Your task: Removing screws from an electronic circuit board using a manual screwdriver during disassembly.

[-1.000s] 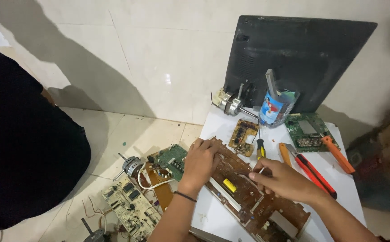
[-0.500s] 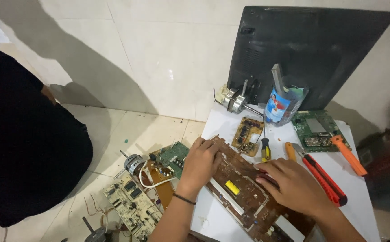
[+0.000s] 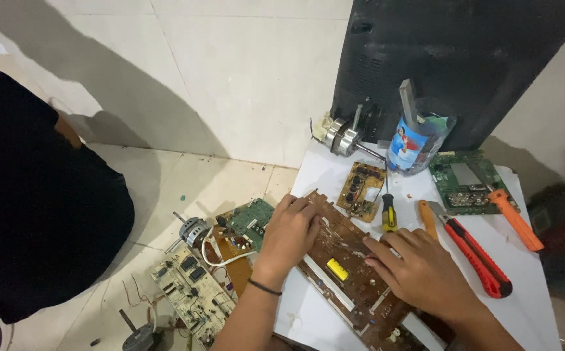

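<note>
Hands press flat on a long brown circuit board that lies slantwise across the white tabletop, lower middle of the frame. The left hand rests on the board's upper-left end, fingers spread and laid down, gripping nothing. The right hand lies palm-down over the board's middle, fingers likewise open and flat, just below a yellow-handled screwdriver.

To the right of that hand lie red-handled pliers and an orange utility knife, near but apart. A smaller brown board and a green board sit higher on the tabletop, with a small motor and a cut plastic container of tools against a dark panel leaning on the wall.

Risk, as I judge it: the board's lower end seems to reach the tabletop's near edge, so uneven pressure could tip or slide it off toward the floor, where more boards and another motor lie. Bare palms on solder points could be pricked, and a sideways shove of the right hand could knock the screwdriver or pliers. A person in dark clothing crouches at left.
</note>
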